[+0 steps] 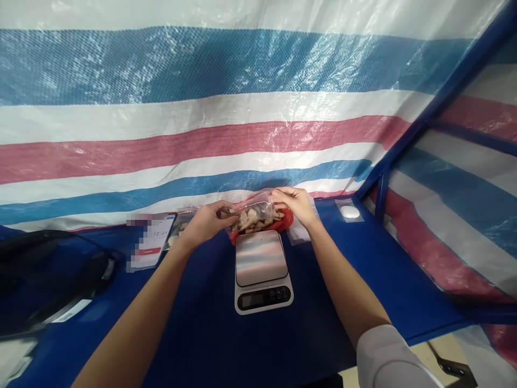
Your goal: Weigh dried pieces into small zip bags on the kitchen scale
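Both my hands pinch the upper edge of a clear plastic bag (264, 200), one at each side. My left hand (210, 220) has its thumb and fingers closed on the left corner. On the right corner, my right hand (297, 203) grips in the same way. Behind or inside the bag lie pale brown dried pieces (258, 218), over a red bag (286, 220); which of the two bags holds them I cannot tell. Just in front stands a white kitchen scale (264, 302) with a bare metal plate (262, 261) bearing a few dark specks.
A phone (155, 242) showing 12:21 leans left of my left hand, beside another clear bag of pieces (173, 234). Flat clear bags (299, 231) lie at right. Farther right is a white round object (349, 212) in a small bag. Black straps (97, 275) lie far left. Striped sheeting (202, 124) closes the back.
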The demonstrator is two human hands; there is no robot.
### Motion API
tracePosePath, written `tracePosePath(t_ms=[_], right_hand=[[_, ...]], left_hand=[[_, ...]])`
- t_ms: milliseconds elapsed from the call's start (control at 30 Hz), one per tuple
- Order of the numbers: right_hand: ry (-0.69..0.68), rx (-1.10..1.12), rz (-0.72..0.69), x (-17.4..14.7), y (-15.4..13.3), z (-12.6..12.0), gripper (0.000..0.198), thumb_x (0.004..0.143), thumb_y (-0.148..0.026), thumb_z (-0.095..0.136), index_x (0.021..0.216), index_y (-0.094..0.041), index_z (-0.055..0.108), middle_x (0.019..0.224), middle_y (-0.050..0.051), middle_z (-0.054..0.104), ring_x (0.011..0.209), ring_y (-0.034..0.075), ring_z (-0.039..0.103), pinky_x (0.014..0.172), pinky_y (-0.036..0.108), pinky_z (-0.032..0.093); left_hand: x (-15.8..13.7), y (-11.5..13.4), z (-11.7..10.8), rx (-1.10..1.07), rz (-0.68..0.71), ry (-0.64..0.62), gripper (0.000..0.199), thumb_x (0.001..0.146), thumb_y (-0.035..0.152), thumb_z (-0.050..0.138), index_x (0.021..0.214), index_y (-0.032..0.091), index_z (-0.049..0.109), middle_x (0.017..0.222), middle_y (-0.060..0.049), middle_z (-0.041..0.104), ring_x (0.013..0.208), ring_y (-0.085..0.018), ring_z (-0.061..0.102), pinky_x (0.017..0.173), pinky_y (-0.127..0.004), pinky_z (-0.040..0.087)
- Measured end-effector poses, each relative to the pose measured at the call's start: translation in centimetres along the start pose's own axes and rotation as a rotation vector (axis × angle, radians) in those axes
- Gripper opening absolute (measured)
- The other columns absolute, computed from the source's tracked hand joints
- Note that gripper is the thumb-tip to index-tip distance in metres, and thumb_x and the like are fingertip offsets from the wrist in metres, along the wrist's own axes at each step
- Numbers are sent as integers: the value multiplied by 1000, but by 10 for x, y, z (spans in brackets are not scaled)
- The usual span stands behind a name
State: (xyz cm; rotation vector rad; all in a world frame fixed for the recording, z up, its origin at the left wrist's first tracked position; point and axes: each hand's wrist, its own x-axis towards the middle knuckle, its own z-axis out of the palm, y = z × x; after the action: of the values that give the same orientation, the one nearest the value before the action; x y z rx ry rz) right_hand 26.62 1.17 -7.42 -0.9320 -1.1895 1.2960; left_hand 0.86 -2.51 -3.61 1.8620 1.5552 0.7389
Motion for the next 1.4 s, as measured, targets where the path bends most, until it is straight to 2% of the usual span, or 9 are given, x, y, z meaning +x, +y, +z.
tracePosePath(t_ms=[100, 200, 300, 633, 867, 967, 1067, 1200, 1400], right_hand=[[6, -15, 18, 7, 4, 1, 43, 67, -52, 86, 94, -21, 79, 93, 5, 79, 88, 22, 76, 71, 31, 63], [-33, -43, 51, 10, 8, 2, 47, 69, -51, 85, 103, -20, 77, 88, 6, 79, 83, 22, 76, 67, 30, 62], [-58, -41, 59, 11, 8, -1, 46, 69, -50, 85, 101, -19, 77, 88, 7, 79, 79, 19, 76, 67, 28, 61], [22, 45, 53, 12, 4, -13, 38, 64, -45, 88, 91, -19, 78, 88, 5, 79, 84, 20, 75, 73, 31, 62], [5, -113, 27, 15, 18, -16, 31, 70, -45, 79, 87, -19, 80, 89, 5, 78, 80, 20, 71, 73, 33, 61], [17, -206, 0, 17, 20, -17, 28, 72, -43, 75, 85, -19, 80, 89, 5, 78, 80, 20, 70, 70, 32, 60], [38, -275, -20, 18, 24, -17, 26, 73, -41, 73, 84, -19, 80, 86, 4, 78, 79, 21, 70, 68, 31, 59], [37, -239, 10, 20, 33, -18, 25, 74, -42, 72, 84, -21, 79, 83, 3, 77, 74, 21, 71, 66, 32, 60], [46, -236, 13, 20, 38, -17, 23, 78, -43, 72, 82, -22, 79, 84, 4, 77, 70, 20, 71, 70, 34, 62]], left_hand=[[8, 12, -6, 82, 42, -30, 34, 70, 47, 72, 92, 20, 74, 69, 1, 71, 62, -16, 59, 57, -24, 44], [14, 22, -9, 175, 107, -75, 30, 74, 45, 69, 93, 22, 75, 77, 0, 74, 67, -17, 63, 62, -25, 45], [20, 28, -10, 261, 138, -71, 27, 77, 44, 67, 91, 23, 75, 76, 0, 74, 67, -18, 63, 61, -26, 44], [40, 38, -13, 171, 130, 45, 32, 72, 45, 70, 94, 23, 72, 67, 3, 66, 62, -16, 58, 58, -25, 42], [50, 41, -11, 231, 168, 64, 37, 73, 42, 71, 105, 24, 72, 65, 5, 64, 58, -15, 56, 57, -25, 42], [53, 40, -9, 173, 149, 45, 51, 70, 47, 76, 115, 24, 69, 61, 6, 60, 57, -16, 58, 56, -26, 43], [56, 34, -7, 22, 124, 24, 62, 65, 56, 80, 116, 22, 67, 71, 2, 69, 69, -20, 67, 63, -29, 51], [57, 26, -5, -122, 129, -16, 58, 66, 64, 79, 100, 18, 72, 93, -7, 77, 89, -25, 72, 80, -34, 57], [59, 28, -6, -80, 157, 4, 52, 76, 69, 69, 98, 23, 80, 107, -6, 79, 104, -28, 71, 93, -36, 57]])
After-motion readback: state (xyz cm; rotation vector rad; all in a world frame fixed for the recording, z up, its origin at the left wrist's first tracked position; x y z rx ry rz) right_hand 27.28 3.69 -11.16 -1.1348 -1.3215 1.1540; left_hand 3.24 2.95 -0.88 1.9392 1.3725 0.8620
